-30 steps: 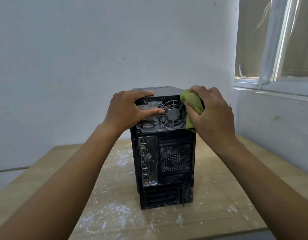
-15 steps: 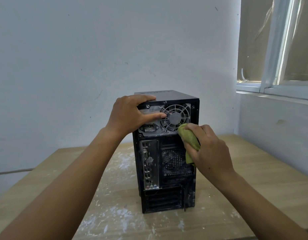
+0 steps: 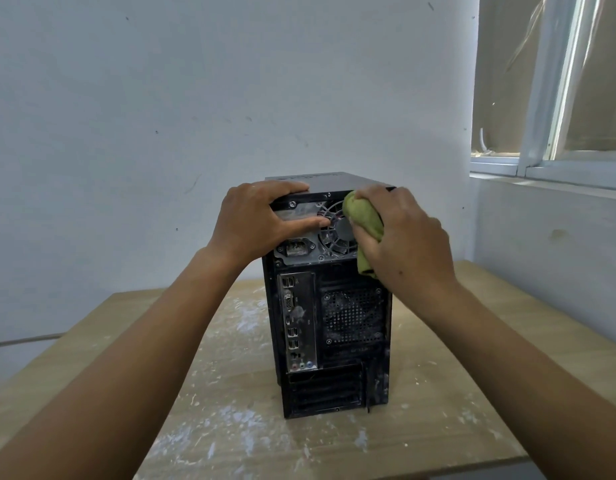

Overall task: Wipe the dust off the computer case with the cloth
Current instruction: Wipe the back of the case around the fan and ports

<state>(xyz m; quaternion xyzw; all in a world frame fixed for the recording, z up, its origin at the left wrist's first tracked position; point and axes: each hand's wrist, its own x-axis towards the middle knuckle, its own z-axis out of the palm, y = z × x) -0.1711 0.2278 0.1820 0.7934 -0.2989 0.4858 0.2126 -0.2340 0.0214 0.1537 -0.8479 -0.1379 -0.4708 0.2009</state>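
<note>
A black, dusty computer case stands upright on the wooden table, its rear panel facing me. My left hand grips the case's top rear edge, fingers over the top and thumb across the power supply beside the fan. My right hand holds a bunched green cloth and presses it against the upper right of the rear panel, over the right part of the fan grille. The hand and cloth hide the case's top right corner.
The wooden table is speckled with white dust and paint marks; its front edge runs along the bottom right. A white wall stands close behind the case. A window with a sill is at the upper right.
My right hand with the cloth went down the rear panel's right side to the mesh vent, then came back up to the fan. The left hand kept its grip on the top edge.
</note>
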